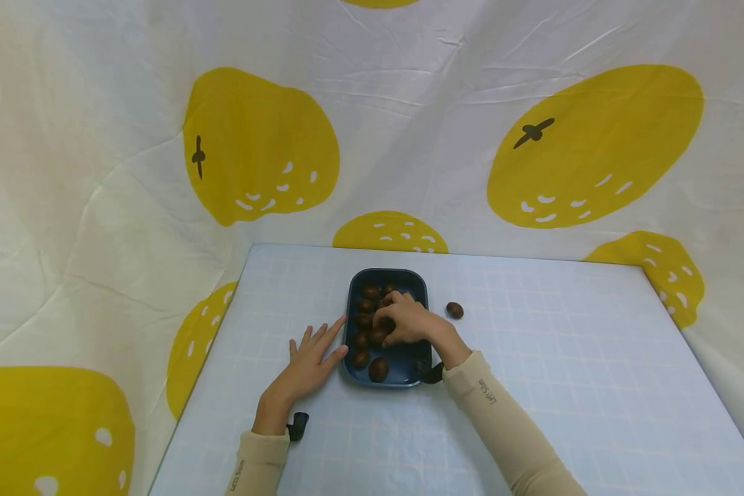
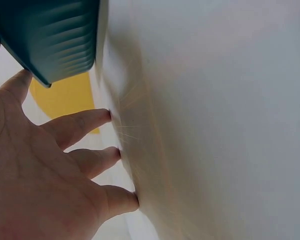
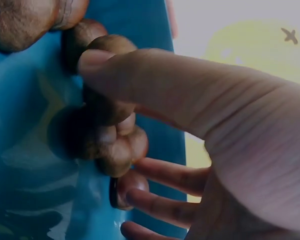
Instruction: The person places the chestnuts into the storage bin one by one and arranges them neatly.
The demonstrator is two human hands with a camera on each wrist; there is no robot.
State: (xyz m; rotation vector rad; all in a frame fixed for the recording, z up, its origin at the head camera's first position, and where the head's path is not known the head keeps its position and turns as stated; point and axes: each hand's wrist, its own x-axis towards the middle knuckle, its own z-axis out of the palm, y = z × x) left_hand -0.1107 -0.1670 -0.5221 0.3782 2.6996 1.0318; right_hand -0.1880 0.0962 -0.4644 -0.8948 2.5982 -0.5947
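A dark blue ribbed tray [image 1: 388, 271] stands on the table, with several brown chestnuts [image 1: 364, 321] lined up along its left side. My right hand [image 1: 404, 319] reaches in from the right and pinches a chestnut [image 3: 109, 111] between thumb and a curled index finger; the index is mostly hidden in the right wrist view. Its other fingers spread beside more chestnuts. My left hand [image 1: 308, 365] lies left of the tray with fingers spread. In the left wrist view one fingertip [image 2: 23, 76] touches the tray's edge, while other fingertips rest on the table. Near the tray's front lies another chestnut [image 1: 378, 370].
One loose chestnut [image 1: 455, 311] lies on the table just right of the tray. The table has a pale checked cover [image 1: 570, 372]. Behind it hangs a white cloth [image 1: 409, 151] printed with yellow fruit. Each wrist wears a small black camera [image 1: 297, 426].
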